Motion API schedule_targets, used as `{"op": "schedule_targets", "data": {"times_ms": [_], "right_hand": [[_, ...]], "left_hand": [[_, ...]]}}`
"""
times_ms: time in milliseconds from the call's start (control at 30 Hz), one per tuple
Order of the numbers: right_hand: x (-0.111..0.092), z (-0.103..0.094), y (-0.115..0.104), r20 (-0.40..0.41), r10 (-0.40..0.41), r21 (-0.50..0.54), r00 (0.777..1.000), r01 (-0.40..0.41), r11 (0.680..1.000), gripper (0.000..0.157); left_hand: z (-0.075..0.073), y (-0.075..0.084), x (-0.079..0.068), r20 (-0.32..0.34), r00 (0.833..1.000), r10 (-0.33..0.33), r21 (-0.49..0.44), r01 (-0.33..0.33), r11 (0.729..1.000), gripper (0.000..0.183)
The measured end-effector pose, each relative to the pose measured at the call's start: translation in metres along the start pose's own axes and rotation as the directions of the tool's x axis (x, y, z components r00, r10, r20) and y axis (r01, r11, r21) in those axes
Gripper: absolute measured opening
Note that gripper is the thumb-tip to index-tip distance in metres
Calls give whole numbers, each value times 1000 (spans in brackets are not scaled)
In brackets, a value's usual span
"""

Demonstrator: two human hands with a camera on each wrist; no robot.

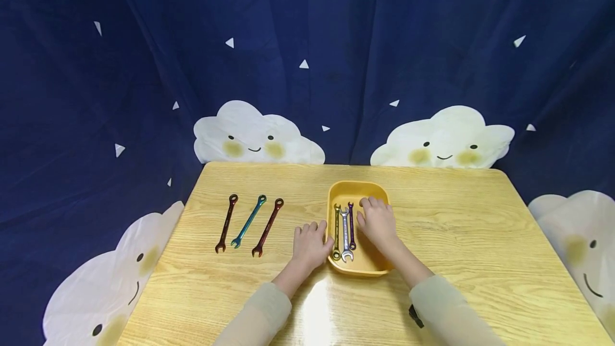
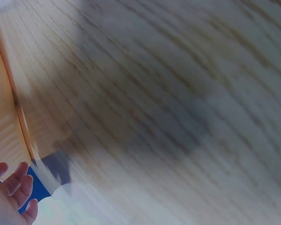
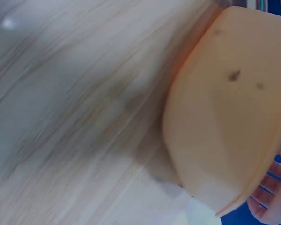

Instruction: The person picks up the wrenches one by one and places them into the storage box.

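A yellow tray (image 1: 370, 261) lies on the table with three combination wrenches along its left side: a gold wrench (image 1: 337, 234), a silver wrench (image 1: 345, 235) and a purple wrench (image 1: 352, 226). My left hand (image 1: 309, 244) is just left of the tray, thumb close to its rim, fingers loosely bent; whether it touches cannot be told. Over the tray's right side is my right hand (image 1: 378, 220), fingers slightly bent and apart from the purple wrench. In the wrist views, the left fingers (image 2: 21, 185) and right fingers (image 3: 267, 187) appear near the tray's walls, holding nothing visible.
Left of the tray, a dark red wrench (image 1: 226, 223), a teal wrench (image 1: 249, 221) and a red wrench (image 1: 267, 227) lie side by side on the wooden table (image 1: 456, 218). A dark blue curtain (image 1: 307, 25) with white clouds hangs behind. Something small and black (image 1: 416, 316) shows by the right sleeve.
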State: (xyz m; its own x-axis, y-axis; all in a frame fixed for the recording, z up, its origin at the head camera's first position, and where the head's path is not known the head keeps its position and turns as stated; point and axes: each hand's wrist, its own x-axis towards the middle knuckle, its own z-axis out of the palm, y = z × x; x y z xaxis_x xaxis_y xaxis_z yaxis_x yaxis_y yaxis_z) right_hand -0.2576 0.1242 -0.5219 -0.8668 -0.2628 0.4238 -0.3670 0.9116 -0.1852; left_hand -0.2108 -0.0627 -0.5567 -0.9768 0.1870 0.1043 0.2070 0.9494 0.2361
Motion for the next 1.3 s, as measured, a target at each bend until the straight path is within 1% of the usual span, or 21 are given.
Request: {"op": "schedule_targets", "data": {"times_ms": [200,333,567,867,1033,1200,1300], "right_hand": [[-8,-6,15,-43,-39,-46,998,37,998,28],[-16,-10,26,-43,-43,-69,998,40,997,33],[-31,-15,43,48,27,-91,998,-22,996,46],[-44,-16,53,110,82,-110,990,-70,991,57],[-49,-15,55,126,133,-92,983,-122,988,58],[-53,-14,57,160,194,-65,968,-186,980,54],[-55,-14,57,182,212,-62,960,-204,977,52]], "left_hand": [[-2,-1,0,3,1000,0,9,0,1000,35],[-3,0,-1,-4,1000,2,6,-2,1000,34],[-2,0,0,-6,1000,0,4,0,1000,32],[-2,-1,-1,-20,1000,3,-6,-3,1000,31],[0,-1,-1,-24,1000,3,-3,-3,1000,31],[0,0,-1,-22,1000,7,-5,-7,1000,32],[0,0,-1,-24,1000,10,-3,-10,1000,34]]}}
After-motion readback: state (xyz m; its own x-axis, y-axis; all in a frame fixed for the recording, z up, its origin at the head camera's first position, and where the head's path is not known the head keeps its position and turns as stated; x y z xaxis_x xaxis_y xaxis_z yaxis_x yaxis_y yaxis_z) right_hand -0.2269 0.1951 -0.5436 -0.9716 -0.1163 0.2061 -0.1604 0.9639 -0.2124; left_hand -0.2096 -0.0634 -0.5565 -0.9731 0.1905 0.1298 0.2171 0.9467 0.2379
